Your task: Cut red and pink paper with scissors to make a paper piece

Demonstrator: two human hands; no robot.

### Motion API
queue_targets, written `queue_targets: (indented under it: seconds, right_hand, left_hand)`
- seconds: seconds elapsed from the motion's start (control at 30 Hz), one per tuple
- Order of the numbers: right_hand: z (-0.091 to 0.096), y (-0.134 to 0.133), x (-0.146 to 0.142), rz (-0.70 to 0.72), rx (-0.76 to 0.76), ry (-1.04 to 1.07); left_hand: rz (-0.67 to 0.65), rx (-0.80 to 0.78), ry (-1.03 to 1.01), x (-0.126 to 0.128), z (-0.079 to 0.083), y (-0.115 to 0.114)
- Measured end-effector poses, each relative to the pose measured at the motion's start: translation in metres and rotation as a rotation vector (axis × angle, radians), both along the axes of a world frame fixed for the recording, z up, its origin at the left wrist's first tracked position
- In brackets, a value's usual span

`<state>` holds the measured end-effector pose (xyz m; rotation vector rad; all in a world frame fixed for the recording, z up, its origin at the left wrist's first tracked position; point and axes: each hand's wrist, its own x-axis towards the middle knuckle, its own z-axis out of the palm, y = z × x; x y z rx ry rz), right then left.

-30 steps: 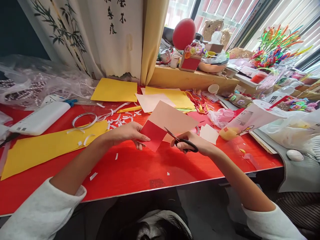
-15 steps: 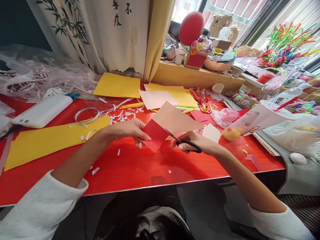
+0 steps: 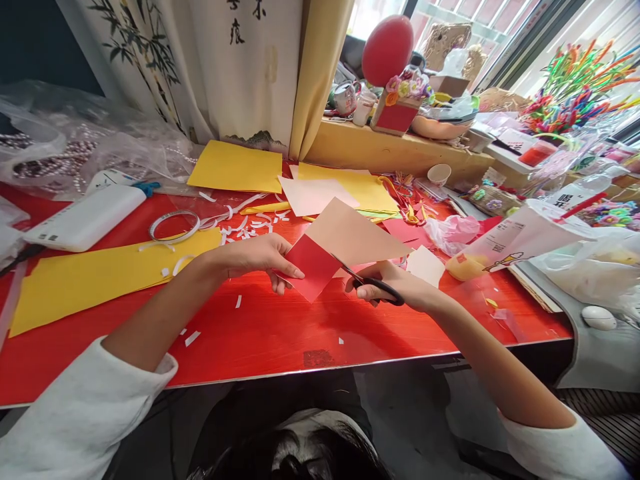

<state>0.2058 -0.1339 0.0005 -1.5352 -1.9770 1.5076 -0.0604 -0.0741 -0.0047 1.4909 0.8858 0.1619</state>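
Observation:
My left hand [image 3: 263,257] pinches the lower left edge of a folded sheet of paper [image 3: 345,243], red on its near face and pale tan on the raised flap, held just above the red table [image 3: 260,333]. My right hand [image 3: 395,283] grips black-handled scissors [image 3: 373,283]. Their blades point up and left and sit in the paper's right edge, where red meets tan. Both sleeves are white.
A long yellow sheet [image 3: 100,273] and a tape ring [image 3: 173,225] lie to the left, with white paper scraps around them. Farther back are yellow sheets [image 3: 235,167], a white box [image 3: 85,217] and plastic bags. Craft clutter and a paper cup [image 3: 439,175] crowd the right side and the sill.
The scissors have worked slightly farther into the paper's edge. The view shifted a little, so everything sits slightly higher and to the right. Both hands keep their hold.

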Motion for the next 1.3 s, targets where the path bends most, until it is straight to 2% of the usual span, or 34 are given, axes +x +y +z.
queue_targets:
  seconds: [0.43,0.67,0.73,0.83,0.97,1.03,1.1,1.17,1.23,1.27,1.3]
  right_hand:
    - [-0.014,-0.003,-0.003,-0.105,0.017,0.032]
    - [-0.013,-0.004,-0.004,-0.105,-0.021,0.017]
    - [-0.010,-0.004,0.000,-0.040,-0.040,-0.005]
    - [0.001,-0.006,0.009,0.129,-0.043,-0.080]
    - [0.027,-0.019,0.032,0.387,-0.101,-0.195]
    - [0.041,-0.027,0.045,0.477,-0.135,-0.170]
    - [0.055,-0.031,0.052,0.412,-0.035,-0.096]
    - [0.065,-0.029,0.047,0.201,0.224,-0.046]
    - [0.073,-0.018,0.028,-0.005,0.518,-0.077]
    - [0.075,-0.010,0.014,-0.033,0.637,-0.096]
    - [0.075,-0.001,-0.003,0.010,0.719,-0.125]
  left_hand:
    - [0.042,-0.027,-0.043,0.000,-0.002,0.000]
    - [-0.021,-0.057,-0.046,-0.001,-0.006,0.003]
    - [-0.033,-0.054,-0.042,-0.003,-0.006,0.005]
    - [-0.063,-0.051,-0.026,-0.008,-0.006,0.007]
    - [-0.084,-0.024,-0.001,-0.015,0.000,0.009]
    - [-0.088,-0.012,0.014,-0.016,0.004,0.008]
    - [-0.090,-0.003,0.029,-0.015,0.008,0.007]
    - [-0.102,0.001,0.043,-0.013,0.011,0.005]
    - [-0.134,0.000,0.057,-0.011,0.012,0.003]
    - [-0.158,0.000,0.063,-0.010,0.012,0.002]
    - [-0.183,0.002,0.069,-0.009,0.012,0.002]
